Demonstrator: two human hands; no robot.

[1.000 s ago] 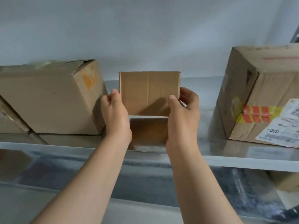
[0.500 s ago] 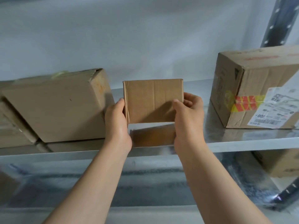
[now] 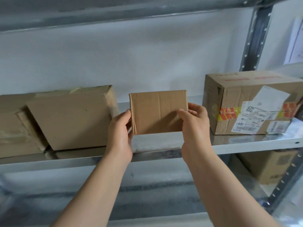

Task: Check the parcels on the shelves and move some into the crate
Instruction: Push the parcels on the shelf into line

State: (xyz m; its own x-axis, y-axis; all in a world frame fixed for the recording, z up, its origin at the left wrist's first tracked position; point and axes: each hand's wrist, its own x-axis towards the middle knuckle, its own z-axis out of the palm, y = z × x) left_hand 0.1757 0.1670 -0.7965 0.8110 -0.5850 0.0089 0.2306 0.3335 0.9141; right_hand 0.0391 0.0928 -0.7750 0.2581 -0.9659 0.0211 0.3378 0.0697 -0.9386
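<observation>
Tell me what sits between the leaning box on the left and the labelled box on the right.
Head view: a small plain parcel, gripped at its sides by the left hand and the right hand, with bare shelf beside it.

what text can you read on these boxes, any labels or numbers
"030": on the white label of the right box.
Rest of that label, with its barcodes: too small to read.
Red print on the right box's top: blurred.
Small box in the left hand and right hand: no text shows.
Left box: none.
Wall sheet: blurred.
</observation>
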